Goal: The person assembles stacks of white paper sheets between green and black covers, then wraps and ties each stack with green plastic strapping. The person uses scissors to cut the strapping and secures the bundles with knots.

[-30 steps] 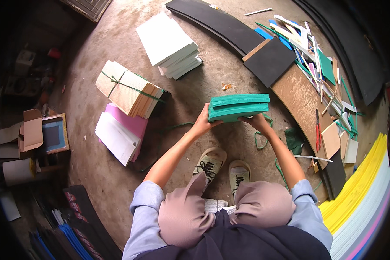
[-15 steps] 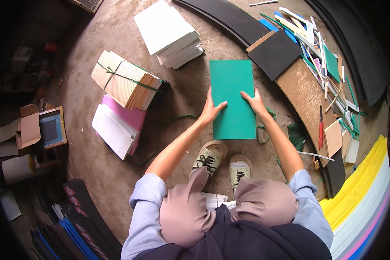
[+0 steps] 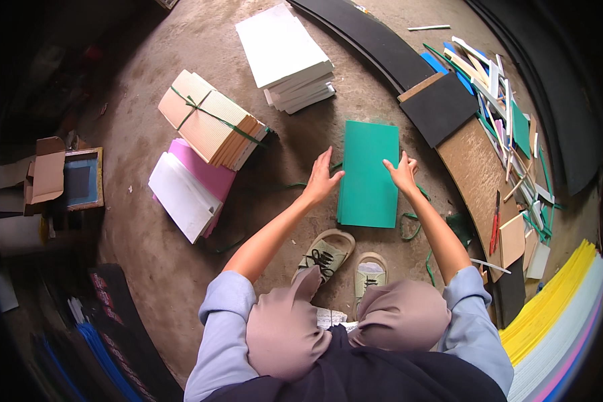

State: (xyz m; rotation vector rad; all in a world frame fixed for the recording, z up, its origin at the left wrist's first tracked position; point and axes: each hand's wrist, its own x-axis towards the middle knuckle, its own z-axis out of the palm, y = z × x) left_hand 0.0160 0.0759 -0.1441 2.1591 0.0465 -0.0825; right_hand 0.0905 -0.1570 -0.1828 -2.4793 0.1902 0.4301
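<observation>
A stack of green rectangular sheets (image 3: 370, 177) lies on the floor just ahead of my shoes, lengthwise away from me. My left hand (image 3: 323, 178) is beside its left edge, fingers spread, holding nothing and slightly apart from it. At the right edge is my right hand (image 3: 403, 175), its thumb reaching over the top sheet and its fingers loosely parted; whether the thumb touches is hard to tell. A thin green strap (image 3: 412, 228) curls on the floor to the right of the stack, and a piece of it shows on the left near my fingers.
White sheets (image 3: 285, 47) are piled ahead; a strapped beige bundle (image 3: 211, 120) and pink and white sheets (image 3: 181, 194) lie left. Rightward are a brown board (image 3: 476, 174), black sheet (image 3: 439, 107), red-handled tool (image 3: 495, 224), heaped offcuts (image 3: 509, 120) and yellow sheets (image 3: 549, 295).
The green stack has gone from between both my hands down onto the floor, a little nearer and to the right. My left hand has let go and moved off its edge; the right grip has loosened.
</observation>
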